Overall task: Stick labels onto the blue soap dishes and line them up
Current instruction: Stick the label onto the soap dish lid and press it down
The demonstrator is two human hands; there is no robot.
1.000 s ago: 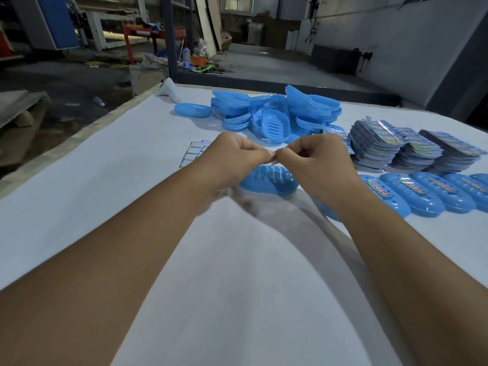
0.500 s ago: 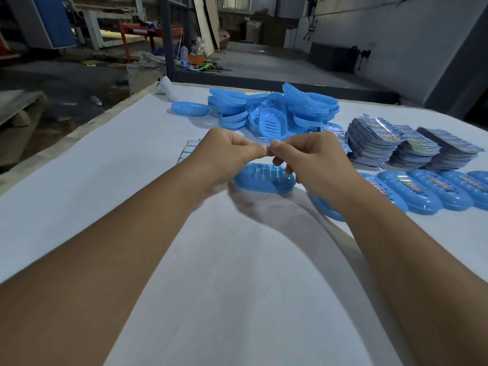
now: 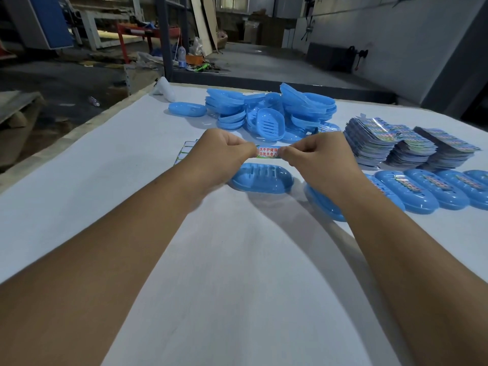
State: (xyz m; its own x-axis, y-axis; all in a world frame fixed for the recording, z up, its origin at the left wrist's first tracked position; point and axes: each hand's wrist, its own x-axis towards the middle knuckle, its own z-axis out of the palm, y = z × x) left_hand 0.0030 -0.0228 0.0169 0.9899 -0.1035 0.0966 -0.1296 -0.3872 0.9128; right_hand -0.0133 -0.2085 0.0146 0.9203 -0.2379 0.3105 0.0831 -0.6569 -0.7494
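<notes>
You pinched one label [image 3: 268, 151] between your left hand [image 3: 221, 154] and right hand [image 3: 317, 157], fingers curled on its two ends, just above one unlabelled soap dish [image 3: 261, 178] on the table [image 3: 237, 260]. To the right lay a row of labelled dishes [image 3: 412, 186], at least four countable, beside three label stacks [image 3: 406, 146].

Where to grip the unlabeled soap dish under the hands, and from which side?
Probably pinch the unlabeled soap dish across its narrow width, at the long rims, coming from above. It lies flat on the table, long axis left-right, slotted face up; both hands pinch a label just above it.
</notes>
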